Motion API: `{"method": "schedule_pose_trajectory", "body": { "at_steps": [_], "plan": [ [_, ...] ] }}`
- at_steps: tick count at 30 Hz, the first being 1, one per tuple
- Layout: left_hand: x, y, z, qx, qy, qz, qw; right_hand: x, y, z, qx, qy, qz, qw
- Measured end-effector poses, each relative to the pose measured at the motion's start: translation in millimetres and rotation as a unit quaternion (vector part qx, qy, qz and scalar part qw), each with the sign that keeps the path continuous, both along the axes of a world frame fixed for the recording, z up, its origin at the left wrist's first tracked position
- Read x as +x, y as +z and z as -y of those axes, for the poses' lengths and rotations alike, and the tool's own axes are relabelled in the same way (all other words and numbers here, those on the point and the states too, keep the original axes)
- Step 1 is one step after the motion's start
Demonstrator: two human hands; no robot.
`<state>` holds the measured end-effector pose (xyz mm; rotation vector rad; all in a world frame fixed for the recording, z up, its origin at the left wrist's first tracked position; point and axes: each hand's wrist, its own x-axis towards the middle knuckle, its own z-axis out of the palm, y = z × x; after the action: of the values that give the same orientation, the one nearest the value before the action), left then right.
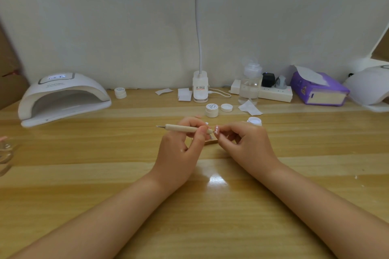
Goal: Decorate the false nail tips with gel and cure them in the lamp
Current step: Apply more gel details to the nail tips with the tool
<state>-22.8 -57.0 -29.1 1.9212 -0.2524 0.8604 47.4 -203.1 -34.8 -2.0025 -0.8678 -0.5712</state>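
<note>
My left hand [181,143] grips a pale wooden dotting pen [183,128] held sideways, its tip pointing right. That tip touches a false nail tip [216,129] pinched in the fingers of my right hand [244,143]. A small wooden holder block [211,141] lies on the table between both hands, partly hidden. An open gel pot [254,121] stands just behind my right hand. The white curing lamp [63,96] sits at the far left with its display lit.
A closed white pot [211,110] and a loose lid [226,107] stand behind my hands. A desk lamp base [200,88], clear bottle [249,88], power strip [275,93] and purple tissue pack [320,88] line the wall. A second lamp [370,88] is far right.
</note>
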Motion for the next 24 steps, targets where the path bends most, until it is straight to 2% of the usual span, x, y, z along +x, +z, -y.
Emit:
{"method": "schedule_pose_trajectory", "body": {
  "at_steps": [7, 24],
  "plan": [
    [-0.2, 0.1, -0.6, -0.033, 0.009, 0.016, 0.999, 0.4, -0.1, 0.1, 0.002, -0.004, 0.011, 1.0],
    [-0.4, 0.6, 1.2, -0.002, -0.012, -0.008, 1.0, 0.0, 0.1, 0.5, 0.001, 0.001, 0.021, 1.0]
  ]
}}
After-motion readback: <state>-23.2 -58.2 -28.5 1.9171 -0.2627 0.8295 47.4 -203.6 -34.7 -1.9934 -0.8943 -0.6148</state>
